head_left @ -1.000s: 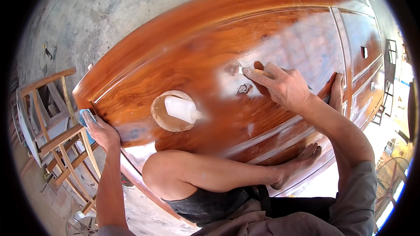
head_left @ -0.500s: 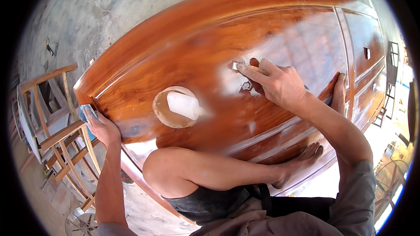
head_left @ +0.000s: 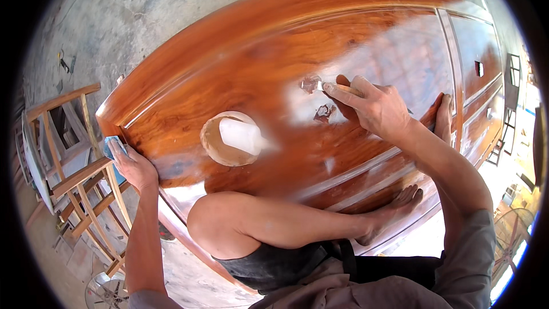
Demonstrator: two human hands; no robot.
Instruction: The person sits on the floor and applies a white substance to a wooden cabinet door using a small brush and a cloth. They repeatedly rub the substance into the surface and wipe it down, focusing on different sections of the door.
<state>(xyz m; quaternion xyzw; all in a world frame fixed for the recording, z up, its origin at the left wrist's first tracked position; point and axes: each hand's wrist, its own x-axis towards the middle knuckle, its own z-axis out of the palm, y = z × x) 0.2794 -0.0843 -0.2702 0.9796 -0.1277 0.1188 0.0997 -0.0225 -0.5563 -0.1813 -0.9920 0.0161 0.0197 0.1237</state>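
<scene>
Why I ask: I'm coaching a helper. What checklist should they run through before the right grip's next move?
1. Right grip closed on the tool: ok.
2. Tool tip beside the upper patch: ok; whether it touches the panel: cannot tell.
3. Patches blended into the wood around them: not ok; the upper one and the lower patch both stand out.
4. Left grip touching the blue pad: ok; how firmly: cannot tell.
5. Bowl apart from both grips: ok.
</scene>
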